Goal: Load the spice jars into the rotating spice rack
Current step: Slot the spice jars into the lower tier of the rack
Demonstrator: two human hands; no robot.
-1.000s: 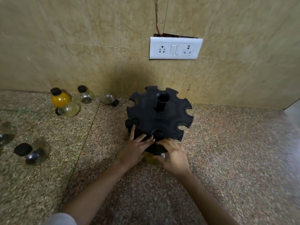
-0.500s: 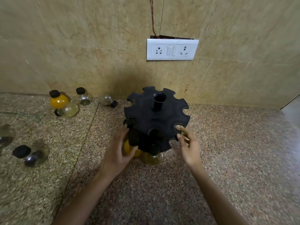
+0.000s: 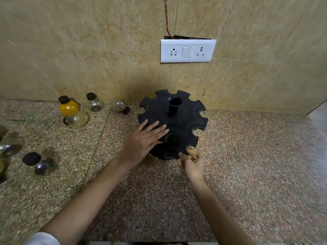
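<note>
The black rotating spice rack (image 3: 184, 124) stands on the counter near the wall, with a notched top disc and a central tube. My left hand (image 3: 144, 140) lies flat on the disc's left side, fingers spread. My right hand (image 3: 192, 161) pinches the disc's front rim with its fingertips. Black caps of loaded jars (image 3: 172, 139) show in the front slots, and a yellowish jar hangs below the rim. Loose jars lie at the left: a yellow-filled jar (image 3: 68, 106), clear jars (image 3: 94, 103), one tipped jar (image 3: 119, 106) and a dark one (image 3: 39, 162).
A white socket and switch plate (image 3: 187, 51) sits on the tiled wall above the rack, with a wire running up. More jars are partly cut off at the left edge (image 3: 8, 149). The speckled granite counter (image 3: 256, 165) stretches to the right.
My left hand rose from the jars under the rim onto the disc's top. My right hand slid down to the front rim. The disc appears turned, and the yellow jar is now mostly hidden.
</note>
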